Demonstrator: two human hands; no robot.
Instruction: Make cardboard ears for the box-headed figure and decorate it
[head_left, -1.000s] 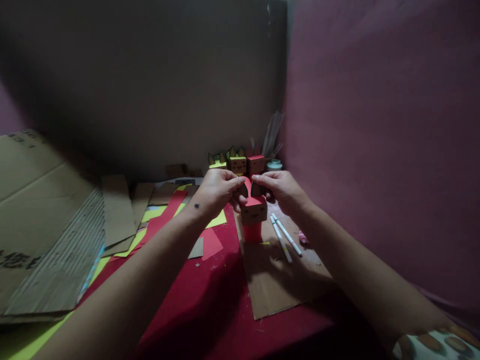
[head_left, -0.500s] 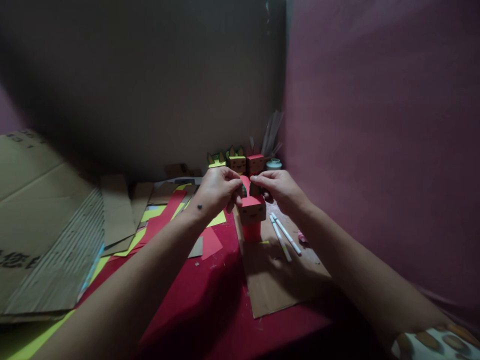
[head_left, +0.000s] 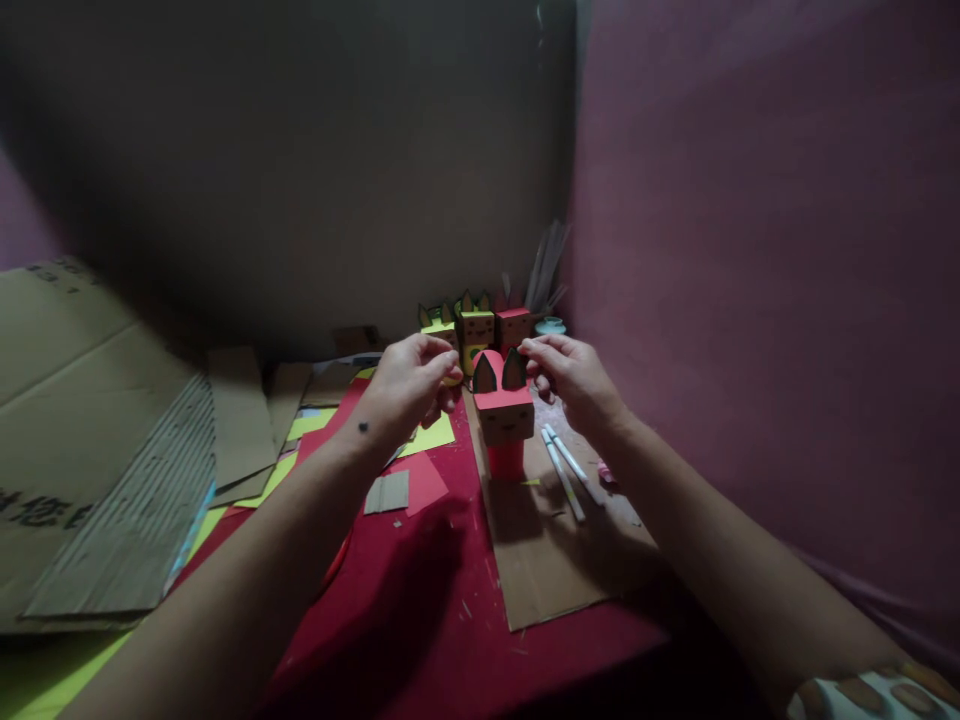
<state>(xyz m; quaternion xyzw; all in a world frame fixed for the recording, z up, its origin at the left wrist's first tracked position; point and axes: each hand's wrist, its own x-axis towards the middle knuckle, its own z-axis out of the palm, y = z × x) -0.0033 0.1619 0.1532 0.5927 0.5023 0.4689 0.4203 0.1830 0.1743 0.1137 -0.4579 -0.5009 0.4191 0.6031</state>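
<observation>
My left hand [head_left: 409,385] and right hand [head_left: 571,378], fingers loosely curled and empty, hover either side of the upright red paper rabbit [head_left: 505,412] between them.

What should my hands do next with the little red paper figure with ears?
Probably draw both hands a little further back and check the ears. The left hand and right hand sit either side of the red paper figure, apart from it, and both ears stand upright unaided on its head.
</observation>
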